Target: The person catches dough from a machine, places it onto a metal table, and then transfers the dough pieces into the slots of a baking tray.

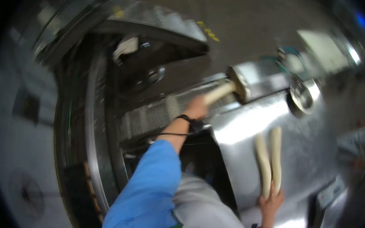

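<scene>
My left hand, blurred by motion and with a black band on the wrist, is closed round the near end of a pale dough rope. The rope's other end meets the round mouth of a metal machine barrel. Two more pale dough ropes, a left one and a right one, lie side by side on a shiny steel table. At their near ends is my right hand, its fingers round and between them.
A mesh conveyor belt runs below my left hand. On the table's far side sits a round metal bowl. A cream-coloured board stands behind it. Metal machine framing rises on the left.
</scene>
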A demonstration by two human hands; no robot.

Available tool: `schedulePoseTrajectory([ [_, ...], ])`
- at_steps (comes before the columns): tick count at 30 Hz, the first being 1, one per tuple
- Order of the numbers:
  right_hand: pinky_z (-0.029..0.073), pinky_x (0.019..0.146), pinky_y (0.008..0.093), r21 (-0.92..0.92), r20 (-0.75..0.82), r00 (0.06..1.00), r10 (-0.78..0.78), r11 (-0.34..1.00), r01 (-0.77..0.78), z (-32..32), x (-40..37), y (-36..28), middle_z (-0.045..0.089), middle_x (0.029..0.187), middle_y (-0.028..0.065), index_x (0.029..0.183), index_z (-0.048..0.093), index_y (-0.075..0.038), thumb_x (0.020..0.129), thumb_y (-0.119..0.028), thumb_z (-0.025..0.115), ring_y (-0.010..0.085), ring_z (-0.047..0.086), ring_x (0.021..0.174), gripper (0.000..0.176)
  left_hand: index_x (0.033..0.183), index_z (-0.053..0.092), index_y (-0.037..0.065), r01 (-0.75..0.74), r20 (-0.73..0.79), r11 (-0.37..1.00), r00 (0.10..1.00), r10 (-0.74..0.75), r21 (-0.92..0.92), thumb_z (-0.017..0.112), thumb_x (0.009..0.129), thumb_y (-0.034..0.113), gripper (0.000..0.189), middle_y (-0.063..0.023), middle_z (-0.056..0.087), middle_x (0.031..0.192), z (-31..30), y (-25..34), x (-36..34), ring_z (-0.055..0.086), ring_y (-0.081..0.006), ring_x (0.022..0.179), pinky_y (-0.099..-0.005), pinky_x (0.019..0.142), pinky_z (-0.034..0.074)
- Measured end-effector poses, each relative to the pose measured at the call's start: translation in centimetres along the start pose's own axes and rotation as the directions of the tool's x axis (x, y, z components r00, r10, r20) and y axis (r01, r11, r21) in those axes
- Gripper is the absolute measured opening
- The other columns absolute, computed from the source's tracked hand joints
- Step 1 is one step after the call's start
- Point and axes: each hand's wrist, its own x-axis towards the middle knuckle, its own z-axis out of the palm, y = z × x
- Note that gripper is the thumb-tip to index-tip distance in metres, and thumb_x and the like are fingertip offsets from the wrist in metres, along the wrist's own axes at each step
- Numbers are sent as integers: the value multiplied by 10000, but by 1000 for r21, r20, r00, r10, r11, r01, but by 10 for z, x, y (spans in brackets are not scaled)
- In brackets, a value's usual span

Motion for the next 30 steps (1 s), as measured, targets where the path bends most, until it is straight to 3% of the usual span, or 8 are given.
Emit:
schedulePoseTrajectory([
  [7, 366, 906, 544, 58, -174, 917, -360, 926, 374, 1, 62, -17, 442, 1197, 326, 1293, 501, -124, 640, -306, 672, 486, 443, 1083, 699, 1131, 559, 36, -88, -199, 985, 973, 116, 146, 595, 779, 87, 358, -199, 600, 1008, 12, 27, -51, 591, -365, 953, -450, 843, 466],
  [9, 404, 841, 534, 138, -162, 937, -310, 933, 332, 14, 70, -8, 454, 1140, 303, 1198, 535, -44, 622, -261, 681, 472, 463, 1016, 632, 1081, 577, -3, 75, 86, 917, 995, -44, -391, 587, 809, 198, 338, -210, 626, 929, 7, 26, -71, 622, -335, 856, -436, 765, 486],
  [12, 426, 816, 496, 140, 15, 970, -244, 961, 240, 12, 76, -22, 486, 1069, 264, 1152, 547, -13, 602, -194, 691, 424, 495, 962, 597, 1054, 572, -53, 23, 111, 852, 993, 41, -522, 561, 831, 304, 421, -165, 624, 846, -2, 12, -119, 613, -232, 768, -368, 675, 495],
  [14, 435, 816, 466, 252, 182, 927, -327, 927, 277, 8, 95, -31, 504, 1077, 235, 1172, 544, -15, 613, -161, 687, 378, 513, 959, 595, 1121, 536, -46, 345, 342, 87, 939, -47, -935, 549, 848, 315, 454, -105, 596, 826, -15, 0, -161, 591, -177, 710, -297, 615, 489],
  [19, 459, 784, 350, 823, 400, 816, -417, 555, -121, -15, 92, -119, 545, 1082, 137, 1317, 444, -8, 734, -81, 603, 226, 537, 920, 609, 1038, 573, -1, -82, -138, 213, 954, -266, -974, 558, 886, 292, 330, -94, 629, 793, -135, 4, -319, 610, -160, 649, -289, 568, 505],
  [22, 467, 773, 329, 816, 401, 817, -415, 566, -112, -73, 55, -224, 547, 1114, 111, 1343, 398, -24, 789, -157, 561, 205, 543, 944, 592, 998, 598, 17, -345, -333, 75, 794, -509, -936, 550, 891, 262, 272, -91, 643, 782, -162, -15, -422, 617, -155, 658, -287, 618, 506],
  [27, 446, 874, 352, 909, 404, 338, -850, 415, -43, -164, -86, -353, 558, 1121, 123, 1327, 432, -6, 676, -243, 611, 243, 542, 1010, 715, 1121, 533, -14, -489, -766, 605, 258, -588, -629, 555, 879, 157, 297, -126, 631, 928, -174, -16, -616, 635, -192, 792, -329, 721, 526],
  [30, 414, 943, 325, 877, 476, 11, -879, 476, 66, -163, -177, -428, 560, 1170, 101, 1327, 447, -11, 639, -203, 658, 221, 530, 1070, 745, 1122, 519, -12, -487, -648, 606, -103, -755, -629, 568, 886, 170, 303, -131, 622, 955, -150, -38, -724, 631, -200, 796, -335, 717, 525],
])
